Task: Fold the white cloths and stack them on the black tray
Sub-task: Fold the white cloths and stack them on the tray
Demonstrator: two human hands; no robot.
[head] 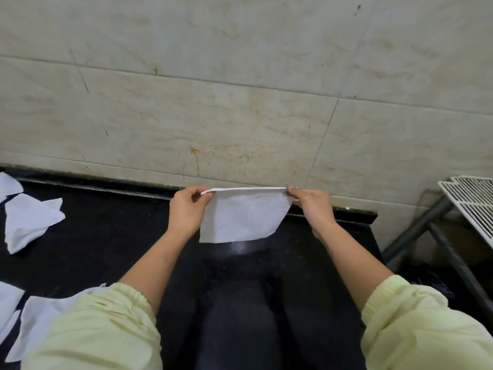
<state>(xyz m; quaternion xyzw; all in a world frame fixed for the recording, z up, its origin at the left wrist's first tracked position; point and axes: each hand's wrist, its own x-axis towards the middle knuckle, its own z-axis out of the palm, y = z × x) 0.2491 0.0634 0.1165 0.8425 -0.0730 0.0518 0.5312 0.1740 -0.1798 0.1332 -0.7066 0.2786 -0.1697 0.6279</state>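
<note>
Black counter (112, 236) below tiled wall: left hand (185, 209) and right hand (310, 206) pinch the white cloth's (242, 217) top corners, keeping it taut for folding.

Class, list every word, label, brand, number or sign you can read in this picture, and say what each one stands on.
None: no readable text shows anywhere.
The white cloth, pinched by the left hand and the right hand, is plain.
The loose cloths, wall tiles and wire rack carry no print; the marks on the tiles are stains and scratches, not letters.
</note>
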